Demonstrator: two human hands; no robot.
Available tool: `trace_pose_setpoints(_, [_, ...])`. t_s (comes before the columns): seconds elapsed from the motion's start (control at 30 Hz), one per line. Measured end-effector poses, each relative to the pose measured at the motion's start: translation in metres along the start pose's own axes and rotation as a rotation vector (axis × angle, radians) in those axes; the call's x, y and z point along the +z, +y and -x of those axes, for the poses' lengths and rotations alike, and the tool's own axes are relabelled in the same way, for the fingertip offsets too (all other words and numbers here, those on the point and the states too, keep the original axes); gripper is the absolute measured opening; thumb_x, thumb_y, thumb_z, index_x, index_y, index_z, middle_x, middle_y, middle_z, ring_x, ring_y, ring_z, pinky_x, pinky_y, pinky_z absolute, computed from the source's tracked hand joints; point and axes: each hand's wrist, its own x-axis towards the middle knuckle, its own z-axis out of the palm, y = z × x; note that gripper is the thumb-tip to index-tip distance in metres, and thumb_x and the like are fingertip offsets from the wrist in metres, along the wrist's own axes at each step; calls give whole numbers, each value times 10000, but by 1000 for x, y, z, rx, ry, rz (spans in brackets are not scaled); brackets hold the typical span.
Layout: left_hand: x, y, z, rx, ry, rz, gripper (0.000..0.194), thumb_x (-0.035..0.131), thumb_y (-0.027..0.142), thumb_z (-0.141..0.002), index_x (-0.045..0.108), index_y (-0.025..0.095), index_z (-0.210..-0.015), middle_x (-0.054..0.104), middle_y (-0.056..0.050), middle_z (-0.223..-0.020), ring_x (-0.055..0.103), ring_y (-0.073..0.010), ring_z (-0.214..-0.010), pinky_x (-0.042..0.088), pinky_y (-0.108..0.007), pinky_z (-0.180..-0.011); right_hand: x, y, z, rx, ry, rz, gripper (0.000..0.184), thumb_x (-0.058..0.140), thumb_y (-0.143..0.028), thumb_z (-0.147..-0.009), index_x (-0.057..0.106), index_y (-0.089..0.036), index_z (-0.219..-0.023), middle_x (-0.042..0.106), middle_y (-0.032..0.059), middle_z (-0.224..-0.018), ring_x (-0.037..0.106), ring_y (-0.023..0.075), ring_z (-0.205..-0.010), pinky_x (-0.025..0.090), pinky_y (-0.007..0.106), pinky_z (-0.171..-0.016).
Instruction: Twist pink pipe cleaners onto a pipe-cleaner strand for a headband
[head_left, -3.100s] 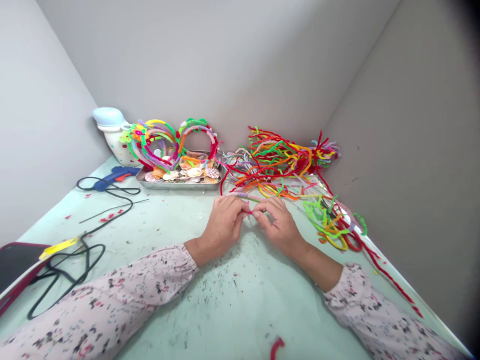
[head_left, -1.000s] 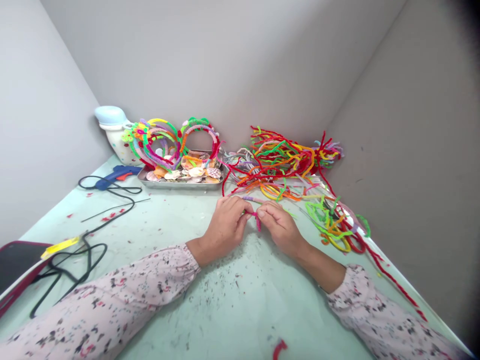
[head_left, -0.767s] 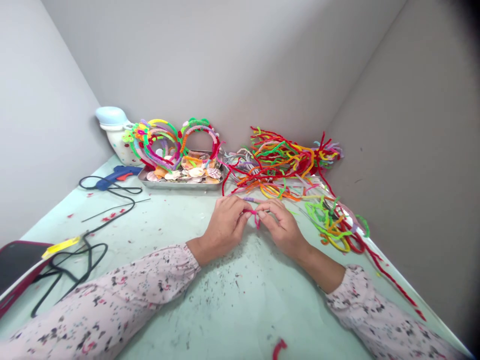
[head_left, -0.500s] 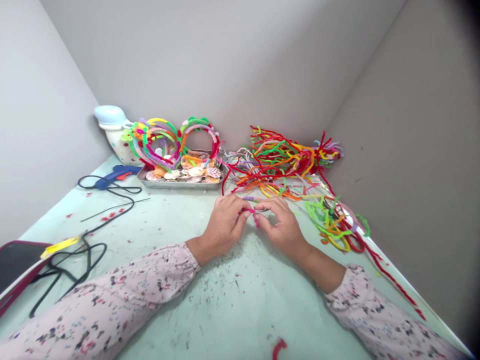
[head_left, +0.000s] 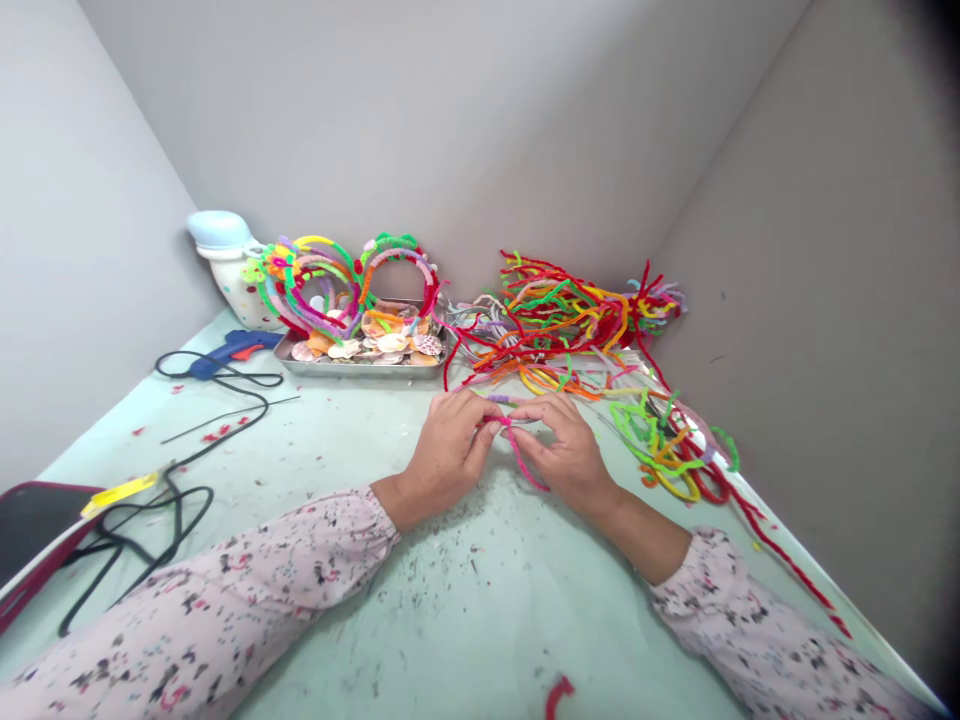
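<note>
- From my distant seat, I see the left hand (head_left: 448,450) pinching a pink pipe cleaner (head_left: 523,464), its loose end drooping toward five o'clock.
- The right hand (head_left: 566,455) faces it, fingertips close to the pink pipe cleaner; I cannot tell whether they grip it.
- Both hands are mid-view over the surface (head_left: 465,620).
- From them, I find a tray (head_left: 360,371) of shells (head_left: 390,344) at ten o'clock, a colourful bundle (head_left: 566,310) at one, a red scrap (head_left: 559,692) near six.

Two hands (head_left: 450,445); one tray (head_left: 360,371); one glue gun (head_left: 225,353)
</note>
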Motion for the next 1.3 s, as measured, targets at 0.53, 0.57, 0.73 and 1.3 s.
trace_pose_setpoints(0.53, [0,0,0,3,9,10,104,440,205,-912,542,187,-926,603,-35,-888,535,-182,-890,376,-358,-851,-2,-1,1,-37,9,21,157,629,-232,-819,624,-257,-973,667,15,-892,581,206,-918,464,377,-827])
trace_pose_setpoints(0.57, [0,0,0,5,7,10,100,444,203,-910,540,186,-929,604,-34,-894,535,-181,-893,375,-359,-853,-2,-1,1,-41,7,19,162,629,-228,-820,624,-259,-979,668,13,-891,579,204,-919,462,375,-828])
trace_pose_setpoints(0.73, [0,0,0,9,5,3,104,442,199,-909,544,184,-923,605,-36,-885,535,-183,-891,377,-361,-850,-1,-1,1,-34,4,6,156,624,-228,-824,628,-256,-977,671,13,-886,574,203,-931,459,378,-837])
trace_pose_setpoints(1.3, [2,-1,0,11,11,-11,101,451,199,-910,550,179,-922,597,-32,-868,529,-177,-873,378,-355,-855,-1,-1,2,17,-4,-32,83,611,-230,-831,640,-255,-905,671,16,-881,582,201,-941,458,385,-848])
